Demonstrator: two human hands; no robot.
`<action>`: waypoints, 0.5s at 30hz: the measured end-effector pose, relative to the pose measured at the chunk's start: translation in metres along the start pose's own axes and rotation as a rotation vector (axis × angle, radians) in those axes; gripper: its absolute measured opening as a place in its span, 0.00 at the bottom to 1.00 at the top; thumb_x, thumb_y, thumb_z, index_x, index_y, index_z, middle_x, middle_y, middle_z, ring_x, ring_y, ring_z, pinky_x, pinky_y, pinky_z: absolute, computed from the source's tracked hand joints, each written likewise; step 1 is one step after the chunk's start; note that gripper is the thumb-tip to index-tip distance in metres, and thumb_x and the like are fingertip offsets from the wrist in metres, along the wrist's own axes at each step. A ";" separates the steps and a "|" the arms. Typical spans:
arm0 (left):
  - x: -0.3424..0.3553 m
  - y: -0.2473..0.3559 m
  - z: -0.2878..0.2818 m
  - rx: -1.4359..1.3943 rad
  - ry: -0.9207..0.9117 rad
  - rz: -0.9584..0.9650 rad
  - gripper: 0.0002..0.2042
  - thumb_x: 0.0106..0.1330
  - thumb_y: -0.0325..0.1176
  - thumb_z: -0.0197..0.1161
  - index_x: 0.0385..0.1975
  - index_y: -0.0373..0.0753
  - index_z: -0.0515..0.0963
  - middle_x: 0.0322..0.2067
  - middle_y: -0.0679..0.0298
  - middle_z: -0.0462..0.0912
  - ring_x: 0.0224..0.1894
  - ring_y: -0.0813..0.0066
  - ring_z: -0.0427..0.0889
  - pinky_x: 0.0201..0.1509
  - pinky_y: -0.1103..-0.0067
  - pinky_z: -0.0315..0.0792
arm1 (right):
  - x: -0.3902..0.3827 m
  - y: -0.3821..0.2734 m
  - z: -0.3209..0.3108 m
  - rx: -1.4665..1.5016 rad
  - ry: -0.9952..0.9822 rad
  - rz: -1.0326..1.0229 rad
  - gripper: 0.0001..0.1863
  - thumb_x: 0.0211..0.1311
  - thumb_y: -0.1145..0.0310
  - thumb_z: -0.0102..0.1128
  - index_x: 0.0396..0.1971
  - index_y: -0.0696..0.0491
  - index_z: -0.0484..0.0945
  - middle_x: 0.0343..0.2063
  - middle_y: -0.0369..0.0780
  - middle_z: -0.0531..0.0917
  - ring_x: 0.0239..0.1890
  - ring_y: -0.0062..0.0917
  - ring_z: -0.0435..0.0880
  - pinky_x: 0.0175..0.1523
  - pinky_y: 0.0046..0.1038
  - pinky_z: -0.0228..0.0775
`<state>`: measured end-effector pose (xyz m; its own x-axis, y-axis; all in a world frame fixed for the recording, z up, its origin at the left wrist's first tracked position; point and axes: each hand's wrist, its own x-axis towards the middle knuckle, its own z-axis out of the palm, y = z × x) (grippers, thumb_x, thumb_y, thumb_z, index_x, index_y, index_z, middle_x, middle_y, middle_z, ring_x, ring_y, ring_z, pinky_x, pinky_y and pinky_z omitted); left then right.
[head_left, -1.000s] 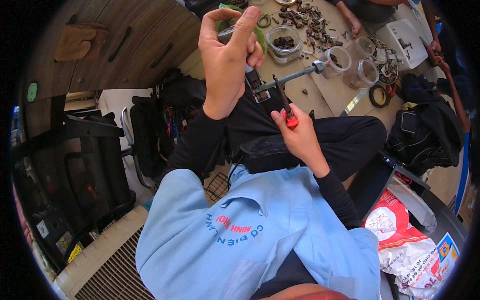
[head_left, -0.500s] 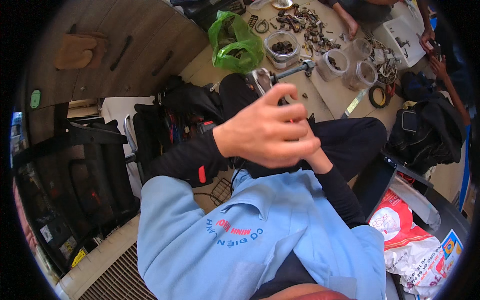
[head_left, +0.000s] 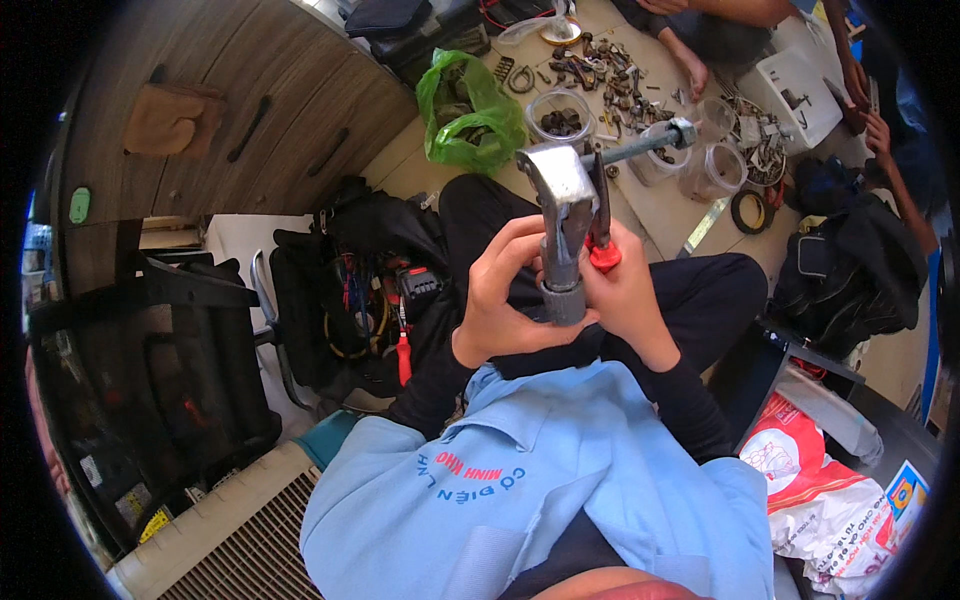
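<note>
My left hand [head_left: 495,295] grips the knurled lower end of a metal tool [head_left: 568,200], fingers and thumb curled round it. The tool stands over my lap, its shiny squared head upward. Just to its right, my right hand [head_left: 632,305] grips a dark, slim tool with a red handle [head_left: 605,253], probably pliers. A long greenish metal rod [head_left: 635,147] with a nut at its far end sticks out to the right from behind the shiny head; where it is held is hidden.
Ahead lie a green plastic bag [head_left: 460,115], clear containers [head_left: 710,172], scattered metal parts [head_left: 625,85] and a white bin [head_left: 790,100]. Other people's hands [head_left: 875,135] and foot [head_left: 690,65] show right. Left are an open tool bag [head_left: 350,300], wooden drawers [head_left: 240,110] and a chair [head_left: 140,380].
My left hand has come down from high in front to my lap, turning the metal tool so its shiny head now points up, close beside my right hand.
</note>
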<state>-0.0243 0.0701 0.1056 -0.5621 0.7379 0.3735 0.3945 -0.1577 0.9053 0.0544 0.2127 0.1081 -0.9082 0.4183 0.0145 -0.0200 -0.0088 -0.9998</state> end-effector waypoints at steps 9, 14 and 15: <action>0.014 0.007 -0.018 -0.364 0.114 -0.555 0.27 0.54 0.13 0.60 0.57 0.34 0.70 0.38 0.59 0.81 0.34 0.77 0.81 0.29 0.87 0.74 | -0.013 -0.005 -0.005 -0.100 0.022 -0.022 0.11 0.64 0.68 0.63 0.30 0.59 0.72 0.18 0.40 0.75 0.21 0.20 0.69 0.29 0.27 0.64; 0.061 -0.008 -0.052 -0.554 0.121 -0.545 0.27 0.57 0.16 0.58 0.60 0.31 0.66 0.43 0.50 0.82 0.39 0.71 0.84 0.43 0.77 0.79 | -0.020 -0.007 -0.013 -0.204 -0.030 0.010 0.11 0.63 0.69 0.63 0.29 0.59 0.71 0.16 0.42 0.73 0.17 0.27 0.67 0.26 0.29 0.62; 0.070 -0.007 -0.055 -0.656 0.092 -0.599 0.28 0.57 0.15 0.55 0.61 0.31 0.65 0.44 0.49 0.82 0.40 0.69 0.84 0.45 0.76 0.79 | -0.021 -0.006 -0.015 -0.230 -0.032 0.018 0.11 0.63 0.69 0.63 0.30 0.59 0.71 0.16 0.43 0.72 0.16 0.29 0.67 0.25 0.30 0.62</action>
<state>-0.1066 0.0872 0.1367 -0.6079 0.7656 -0.2105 -0.4635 -0.1269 0.8770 0.0801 0.2175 0.1133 -0.9205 0.3907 -0.0065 0.0889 0.1932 -0.9771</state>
